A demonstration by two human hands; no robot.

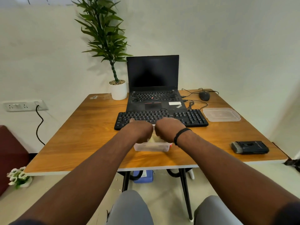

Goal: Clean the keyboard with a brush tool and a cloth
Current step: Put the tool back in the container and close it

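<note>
Your left hand and right hand meet, knuckles up, over a clear plastic container at the near middle of the wooden table; whether their fingers grasp anything cannot be told. The black keyboard lies just beyond them, before the open laptop. The dark brush tool rests at near right, the container's lid farther back.

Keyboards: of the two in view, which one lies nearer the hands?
The separate black full-size keyboard with a number pad, just beyond the hands; the black open laptop's built-in keyboard sits farther back.
</note>
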